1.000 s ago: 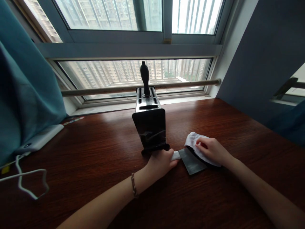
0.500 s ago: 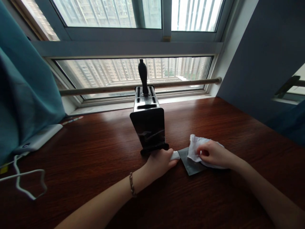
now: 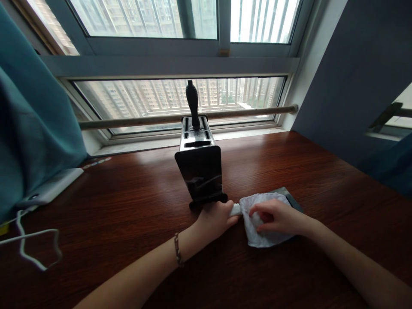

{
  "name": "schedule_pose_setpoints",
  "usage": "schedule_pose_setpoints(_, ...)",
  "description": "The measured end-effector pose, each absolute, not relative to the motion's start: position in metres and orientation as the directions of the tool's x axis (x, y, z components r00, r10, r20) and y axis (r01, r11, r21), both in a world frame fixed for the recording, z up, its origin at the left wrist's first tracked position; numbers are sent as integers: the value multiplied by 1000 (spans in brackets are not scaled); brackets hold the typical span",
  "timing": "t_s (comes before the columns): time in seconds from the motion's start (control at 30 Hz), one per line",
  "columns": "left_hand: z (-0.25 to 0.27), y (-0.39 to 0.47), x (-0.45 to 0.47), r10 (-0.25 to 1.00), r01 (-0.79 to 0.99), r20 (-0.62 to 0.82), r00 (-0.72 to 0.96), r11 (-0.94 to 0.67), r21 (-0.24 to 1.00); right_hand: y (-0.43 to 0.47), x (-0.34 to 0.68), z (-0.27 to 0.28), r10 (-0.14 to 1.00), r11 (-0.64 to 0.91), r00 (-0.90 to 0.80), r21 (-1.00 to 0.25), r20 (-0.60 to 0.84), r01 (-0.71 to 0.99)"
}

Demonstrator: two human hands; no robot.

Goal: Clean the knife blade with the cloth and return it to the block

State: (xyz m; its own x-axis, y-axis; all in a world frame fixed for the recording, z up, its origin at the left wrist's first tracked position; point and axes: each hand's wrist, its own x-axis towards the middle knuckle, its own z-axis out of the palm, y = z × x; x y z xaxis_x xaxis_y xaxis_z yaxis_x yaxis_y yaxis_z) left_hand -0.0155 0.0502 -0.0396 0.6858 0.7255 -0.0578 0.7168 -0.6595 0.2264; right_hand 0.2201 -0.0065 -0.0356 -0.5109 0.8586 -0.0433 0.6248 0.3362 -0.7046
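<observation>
My left hand [image 3: 216, 219], with a bracelet at the wrist, is wrapped round the pale handle of a cleaver [image 3: 287, 195]. Its broad grey blade lies flat over the table, pointing right. Spread across most of that blade is a white cloth [image 3: 252, 234], so only the far right edge and corner show. Pressing on the cloth with curled fingers is my right hand [image 3: 278, 218]. Just beyond my left hand stands a black and silver knife block [image 3: 199, 171], one dark-handled knife [image 3: 192, 103] upright in its top slot.
The dark red-brown wooden table [image 3: 144, 184] runs up to a window with a horizontal rail [image 3: 138, 123]. At left lie a white power strip [image 3: 53, 186] and a looped white cable [image 3: 40, 235], beside a teal curtain [image 3: 38, 116]. A dark wall [image 3: 347, 94] rises on the right.
My right hand has moved the cloth left along the blade toward the handle. The blade's near-handle part is now covered, and its far right end has come into view. My left hand stays put.
</observation>
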Motion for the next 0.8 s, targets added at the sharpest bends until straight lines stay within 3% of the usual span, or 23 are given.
schedule_pose_setpoints(0.17, -38, 47, -16, 735, 727, -61, 675, -650, 222, -1, 237, -35, 906, 179, -392, -695, -159, 696)
schedule_pose_setpoints(0.37, -38, 48, -16, 731, 722, -65, 680, -651, 232, 2, 272, -31, 971, -24, -101, -507, -218, 861)
schedule_pose_setpoints(0.6, -36, 49, -16, 731, 723, -71, 678, -647, 244, 6, 279, -23, 907, -378, 363, -34, -214, 925)
schedule_pose_setpoints(0.7, -35, 49, -15, 734, 726, -78, 675, -641, 248, 8, 274, -26, 937, -311, 304, -11, -170, 950)
schedule_pose_setpoints(0.8, -34, 49, -14, 736, 730, -84, 672, -637, 248, 8, 267, -33, 991, -115, 104, -126, -86, 985)
